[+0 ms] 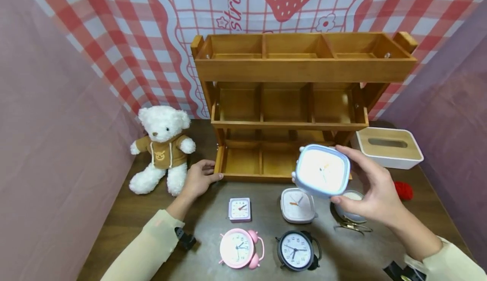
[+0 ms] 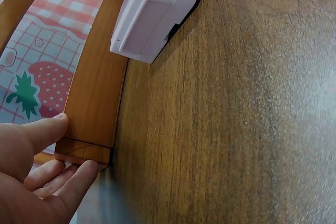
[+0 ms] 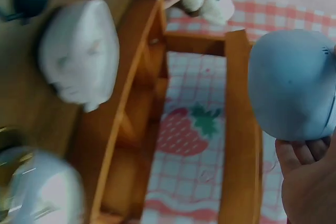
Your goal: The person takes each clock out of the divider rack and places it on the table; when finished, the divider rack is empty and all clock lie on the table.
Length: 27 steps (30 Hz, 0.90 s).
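In the head view my right hand (image 1: 374, 192) holds a light blue rounded-square alarm clock (image 1: 323, 170) in the air, before the lowest tier's right part, thumb below and fingers at its upper side. Its smooth back (image 3: 291, 85) shows in the right wrist view. My left hand (image 1: 198, 181) grips the lower left corner of a wooden three-tier shelf (image 1: 304, 70), thumb on the front board (image 2: 94, 87) and fingertips against the end. On the table stand a small lilac clock (image 1: 239, 210), a white clock (image 1: 297, 205), a pink twin-bell clock (image 1: 236, 248) and a black one (image 1: 295, 250).
A round clock with gold-coloured metal parts (image 1: 351, 226) lies partly hidden under my right hand. The white teddy bear (image 1: 162, 145) sits left of the shelf. At right are a wood-topped tissue box (image 1: 392, 148) and a red object (image 1: 404, 190). Checked cloth (image 1: 125, 53) hangs behind.
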Motion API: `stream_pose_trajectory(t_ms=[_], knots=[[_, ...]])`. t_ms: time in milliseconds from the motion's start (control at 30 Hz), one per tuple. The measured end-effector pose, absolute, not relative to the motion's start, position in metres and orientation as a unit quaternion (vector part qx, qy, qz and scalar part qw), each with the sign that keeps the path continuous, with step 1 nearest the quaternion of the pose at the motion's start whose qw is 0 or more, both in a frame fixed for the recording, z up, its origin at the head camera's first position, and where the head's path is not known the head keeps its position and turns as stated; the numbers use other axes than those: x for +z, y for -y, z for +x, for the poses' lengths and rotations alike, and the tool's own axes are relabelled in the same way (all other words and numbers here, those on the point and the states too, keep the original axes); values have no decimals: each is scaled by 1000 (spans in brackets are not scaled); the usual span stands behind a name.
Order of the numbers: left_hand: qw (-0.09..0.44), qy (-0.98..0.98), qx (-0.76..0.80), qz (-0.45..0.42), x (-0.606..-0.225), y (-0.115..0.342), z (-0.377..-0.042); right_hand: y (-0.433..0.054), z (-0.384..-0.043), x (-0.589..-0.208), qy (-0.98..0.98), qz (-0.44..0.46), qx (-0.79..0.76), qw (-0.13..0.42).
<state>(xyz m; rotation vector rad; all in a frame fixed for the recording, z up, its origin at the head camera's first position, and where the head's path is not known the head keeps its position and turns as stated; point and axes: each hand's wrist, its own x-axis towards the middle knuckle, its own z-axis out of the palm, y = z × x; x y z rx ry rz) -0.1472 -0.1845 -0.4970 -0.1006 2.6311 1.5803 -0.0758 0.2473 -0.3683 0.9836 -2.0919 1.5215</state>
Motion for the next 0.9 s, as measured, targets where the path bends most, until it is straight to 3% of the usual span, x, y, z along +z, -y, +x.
stream_pose_trajectory(t_ms=[400, 700, 900], knots=[[39, -854, 518, -31, -495, 184, -146, -308, -24, -411, 684, 388, 608, 106], [45, -853, 519, -34, -497, 180, -146, -349, 24, -445, 766, 312, 560, 37], [38, -850, 525, -36, -495, 181, -145, -355, 33, -465, 804, 317, 502, 33]])
